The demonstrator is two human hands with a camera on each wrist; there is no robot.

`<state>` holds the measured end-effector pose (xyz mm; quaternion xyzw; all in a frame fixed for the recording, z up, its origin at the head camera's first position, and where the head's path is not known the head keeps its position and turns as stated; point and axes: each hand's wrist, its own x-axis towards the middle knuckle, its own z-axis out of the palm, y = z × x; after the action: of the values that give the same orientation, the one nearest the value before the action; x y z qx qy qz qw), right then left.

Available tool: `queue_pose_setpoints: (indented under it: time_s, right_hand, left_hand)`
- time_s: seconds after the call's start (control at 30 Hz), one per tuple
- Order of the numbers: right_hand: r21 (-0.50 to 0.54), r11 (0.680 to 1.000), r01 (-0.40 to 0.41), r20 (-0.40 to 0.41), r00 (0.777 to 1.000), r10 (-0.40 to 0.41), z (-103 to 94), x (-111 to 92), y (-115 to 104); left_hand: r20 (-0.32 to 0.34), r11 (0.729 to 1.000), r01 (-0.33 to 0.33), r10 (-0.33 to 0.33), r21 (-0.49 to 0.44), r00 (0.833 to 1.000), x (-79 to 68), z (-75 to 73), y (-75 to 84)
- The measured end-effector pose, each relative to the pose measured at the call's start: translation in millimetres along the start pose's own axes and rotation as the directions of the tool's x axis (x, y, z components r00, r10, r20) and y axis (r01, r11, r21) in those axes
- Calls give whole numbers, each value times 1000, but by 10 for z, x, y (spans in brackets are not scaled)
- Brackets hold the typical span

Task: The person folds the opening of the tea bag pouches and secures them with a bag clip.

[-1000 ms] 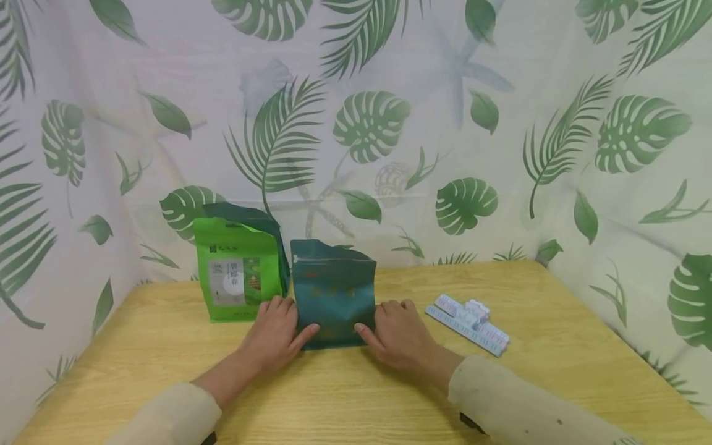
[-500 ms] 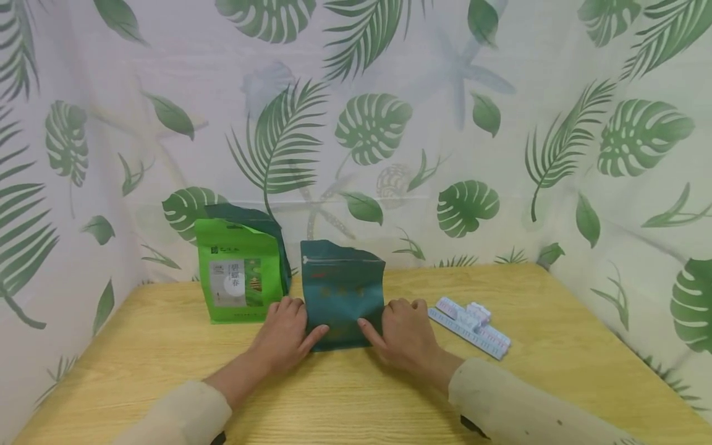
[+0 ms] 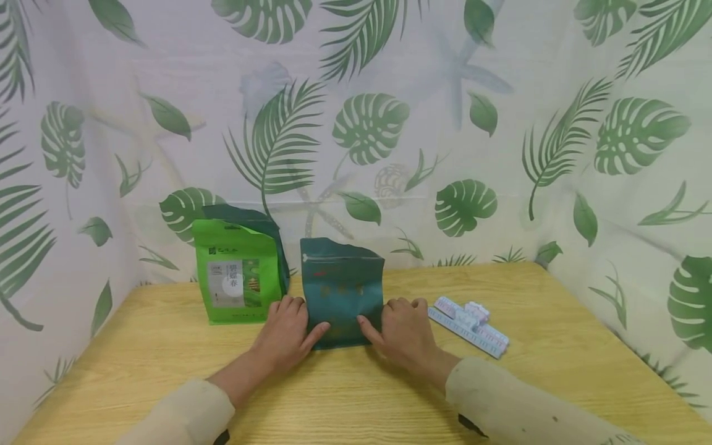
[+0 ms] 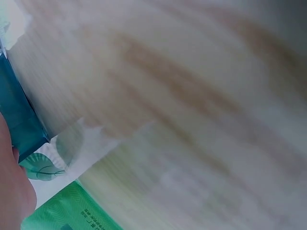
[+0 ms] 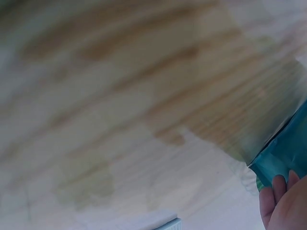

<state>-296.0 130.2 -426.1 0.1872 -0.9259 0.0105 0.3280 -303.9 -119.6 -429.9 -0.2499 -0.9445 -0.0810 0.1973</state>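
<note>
A dark teal stand-up pouch (image 3: 343, 290) stands upright on the wooden table, its top edge wavy and slanting down to the right. My left hand (image 3: 285, 334) grips its lower left side, thumb across the front and fingers curled at the edge. On the opposite side my right hand (image 3: 407, 332) holds it the same way, thumb on the front. In the left wrist view the teal pouch (image 4: 20, 110) shows beside part of the hand. The right wrist view has fingertips (image 5: 279, 187) against the pouch (image 5: 288, 148).
Left of my left hand stands a bright green pouch (image 3: 236, 272) with a pale label, and a dark green pouch (image 3: 245, 214) is partly hidden behind it. Pale blue and pink long bag clips (image 3: 470, 324) lie right of my right hand. A leaf-print curtain (image 3: 367, 130) surrounds the table.
Both hands have shifted the teal pouch slightly to the right along the table, then held it nearly still. The green pouch and the clips stay where they were.
</note>
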Motion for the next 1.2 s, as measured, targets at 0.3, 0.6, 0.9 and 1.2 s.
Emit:
queue_pose_setpoints:
  time_s: [0.3, 0.6, 0.9, 1.2]
  right_hand:
    - [29, 999, -14, 36, 999, 13, -19, -38, 77]
    - [26, 1000, 7, -45, 999, -6, -10, -80, 160]
    - [64, 998, 18, -139, 990, -9, -18, -73, 193]
    - [119, 992, 51, -68, 997, -43, -32, -90, 274]
  left_hand:
    - [-5, 1000, -21, 21, -11, 1000, 51, 5, 65]
    - [0, 998, -46, 46, -33, 999, 72, -9, 124]
    - [4, 998, -41, 41, -48, 999, 87, -12, 154]
    - [61, 997, -27, 31, -73, 998, 25, -72, 66]
